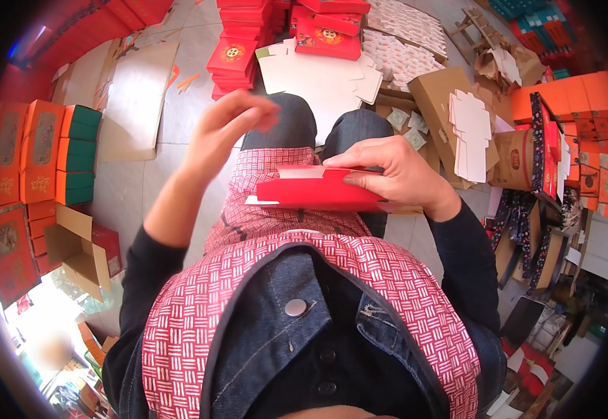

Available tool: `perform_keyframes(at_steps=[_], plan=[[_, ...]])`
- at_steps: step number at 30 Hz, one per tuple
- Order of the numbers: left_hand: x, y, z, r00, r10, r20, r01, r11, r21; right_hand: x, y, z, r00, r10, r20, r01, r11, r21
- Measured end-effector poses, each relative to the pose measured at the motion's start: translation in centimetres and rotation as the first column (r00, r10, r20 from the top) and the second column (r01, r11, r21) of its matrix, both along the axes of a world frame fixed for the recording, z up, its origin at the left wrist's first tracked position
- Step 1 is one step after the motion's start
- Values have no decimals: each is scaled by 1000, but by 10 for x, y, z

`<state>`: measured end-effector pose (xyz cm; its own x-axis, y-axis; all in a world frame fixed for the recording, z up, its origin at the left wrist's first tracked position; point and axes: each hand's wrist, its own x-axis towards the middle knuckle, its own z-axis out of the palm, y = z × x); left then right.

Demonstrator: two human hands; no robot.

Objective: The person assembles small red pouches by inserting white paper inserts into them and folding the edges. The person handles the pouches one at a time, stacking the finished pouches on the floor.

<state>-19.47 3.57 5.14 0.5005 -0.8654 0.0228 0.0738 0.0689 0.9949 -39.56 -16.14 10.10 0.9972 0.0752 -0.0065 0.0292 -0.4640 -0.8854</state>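
Note:
My right hand (395, 171) grips the right end of a red cardboard box (318, 192) above my lap, thumb on the near side and fingers over the top edge. White inner card shows along the box's upper edge and at its left corner. Away from the box, to its upper left, my left hand (230, 126) is raised over my knee. Its fingertips are smeared by motion, so whether it holds anything small cannot be made out. A red and white patterned apron (248, 237) covers my lap.
Beyond my knees stand stacks of red printed boxes (328, 38) beside white card sheets (311, 77). Orange and green boxes (42, 153) and an open brown carton (80, 255) are at the left. Cartons, white card blanks (468, 136) and orange boxes (562, 98) crowd the right.

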Motion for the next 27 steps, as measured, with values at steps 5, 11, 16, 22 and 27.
perform_keyframes(at_steps=[5,11,16,22,27], plan=[[12,-91,-14,651,-751,112,731,660,174,19,3,16,960,184,213,-167,981,-96],[26,-141,-15,589,-808,11,800,581,-152,52,-38,49,899,246,363,-136,944,-301],[38,-113,-1,696,-718,30,712,684,-157,38,-35,8,822,-227,522,352,923,-153],[42,-58,-34,886,-335,-322,339,940,-46,0,40,-100,907,-233,-352,371,45,927],[42,-52,-22,904,-243,-351,259,966,-2,23,10,-77,984,-84,-158,178,564,806]])
